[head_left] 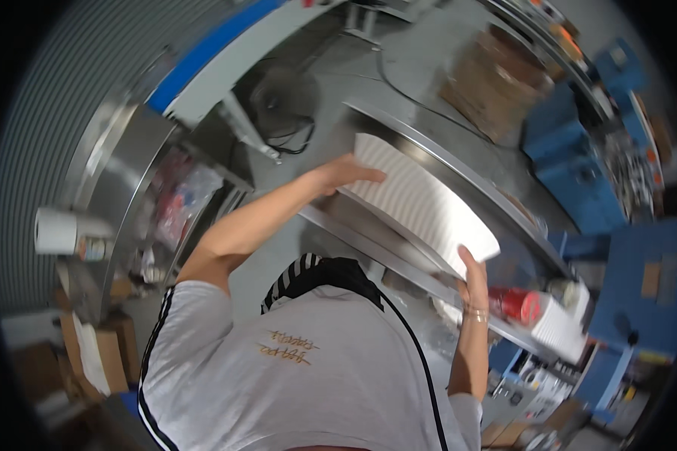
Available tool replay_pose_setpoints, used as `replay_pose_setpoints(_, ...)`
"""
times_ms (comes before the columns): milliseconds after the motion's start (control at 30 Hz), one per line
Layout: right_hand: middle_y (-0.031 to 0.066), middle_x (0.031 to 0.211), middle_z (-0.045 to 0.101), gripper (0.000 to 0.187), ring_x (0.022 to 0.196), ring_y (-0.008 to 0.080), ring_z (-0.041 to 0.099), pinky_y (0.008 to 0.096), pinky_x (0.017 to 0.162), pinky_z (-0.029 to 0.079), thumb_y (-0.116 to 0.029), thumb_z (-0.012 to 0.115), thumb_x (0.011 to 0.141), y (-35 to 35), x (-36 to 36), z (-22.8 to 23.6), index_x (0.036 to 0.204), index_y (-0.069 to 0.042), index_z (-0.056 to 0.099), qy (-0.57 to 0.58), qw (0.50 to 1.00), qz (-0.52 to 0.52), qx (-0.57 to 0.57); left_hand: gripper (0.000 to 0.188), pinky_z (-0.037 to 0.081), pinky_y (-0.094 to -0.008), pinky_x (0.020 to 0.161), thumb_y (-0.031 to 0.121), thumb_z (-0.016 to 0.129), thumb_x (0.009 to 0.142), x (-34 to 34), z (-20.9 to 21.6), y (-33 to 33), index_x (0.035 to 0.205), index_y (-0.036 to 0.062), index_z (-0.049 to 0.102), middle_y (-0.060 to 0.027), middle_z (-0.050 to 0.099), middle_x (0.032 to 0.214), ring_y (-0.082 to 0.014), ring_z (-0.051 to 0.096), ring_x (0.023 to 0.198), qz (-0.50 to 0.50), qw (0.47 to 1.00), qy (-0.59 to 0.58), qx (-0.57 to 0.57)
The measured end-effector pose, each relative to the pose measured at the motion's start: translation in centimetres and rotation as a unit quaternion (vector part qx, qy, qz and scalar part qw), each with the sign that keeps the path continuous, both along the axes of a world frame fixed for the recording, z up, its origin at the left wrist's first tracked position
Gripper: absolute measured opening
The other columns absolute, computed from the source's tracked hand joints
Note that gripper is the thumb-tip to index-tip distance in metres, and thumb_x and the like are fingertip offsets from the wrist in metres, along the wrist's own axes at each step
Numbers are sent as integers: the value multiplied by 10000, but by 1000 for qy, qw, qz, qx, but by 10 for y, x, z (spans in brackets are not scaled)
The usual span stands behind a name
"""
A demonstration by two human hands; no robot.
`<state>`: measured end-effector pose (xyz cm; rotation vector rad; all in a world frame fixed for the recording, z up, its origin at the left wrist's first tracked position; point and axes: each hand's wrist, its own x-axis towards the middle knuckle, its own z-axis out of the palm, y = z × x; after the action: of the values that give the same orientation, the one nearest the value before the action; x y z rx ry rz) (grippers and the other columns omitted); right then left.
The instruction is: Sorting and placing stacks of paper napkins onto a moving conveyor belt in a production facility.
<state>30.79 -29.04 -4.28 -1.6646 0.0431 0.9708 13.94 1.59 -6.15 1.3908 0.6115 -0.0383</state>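
Between my two hands is a long white ribbed stack (421,197), slightly curved, like many thin pieces nested together. I cannot make out what the pieces are. My left hand (347,173) is closed on its far left end, thumb on top. At the near right end my right hand (472,278) grips it, thumb over the upper side and the other fingers mostly hidden. Underneath runs a long metal tray-like table (338,230) with raised edges, partly covered by the stack.
A red cylindrical object (515,304) and another white ribbed stack (558,331) lie at the table's right end. A metal bench (132,169) with a white roll (56,231) stands left. Beyond are a fan (274,98), a floor cable (429,113), a cardboard box (496,79) and blue machinery (560,158).
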Motion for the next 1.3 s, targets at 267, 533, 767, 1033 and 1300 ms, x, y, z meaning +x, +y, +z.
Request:
replay_pose_setpoints(267,122,1372,448,674,1221,255,474,401,1021,390,-172,648,868,46,-3,10,1424,-21,298,-77,964,102,232,667,471,-301,710,387,815,681,-63,50,33,1140,-31,571,-68,630,962,-143,578,834,112,986,-12,127)
replay_pose_setpoints(533,112,1384,435,685,1261,253,429,377,1050,339,-109,670,826,260,-97,59,1411,-8,327,-61,919,290,261,729,390,-328,998,162,761,774,-263,86,108,1378,53,369,-98,537,1255,-194,508,1157,325,922,-163,132)
replay_pose_setpoints(767,98,1308,501,631,1202,241,479,392,996,396,-190,668,833,487,-269,34,1369,-3,391,-19,836,525,159,815,315,-364,1068,308,766,751,-465,59,145,1382,-5,354,-171,469,1342,-261,415,1264,561,816,-110,87)
replay_pose_setpoints(1033,59,1165,549,510,1074,168,534,308,912,442,-142,668,834,626,-446,-4,1284,-20,461,61,662,721,196,1023,200,-441,1120,621,700,711,-607,21,163,1422,-13,324,-212,333,1466,-298,234,1396,671,731,123,-14)
replay_pose_setpoints(1300,44,1196,511,558,1084,149,505,290,928,428,-154,681,827,648,-466,-2,1305,-27,423,58,638,754,144,904,353,-448,1020,513,725,733,-612,40,154,1412,62,335,-261,445,1347,-373,419,1264,712,579,356,174)
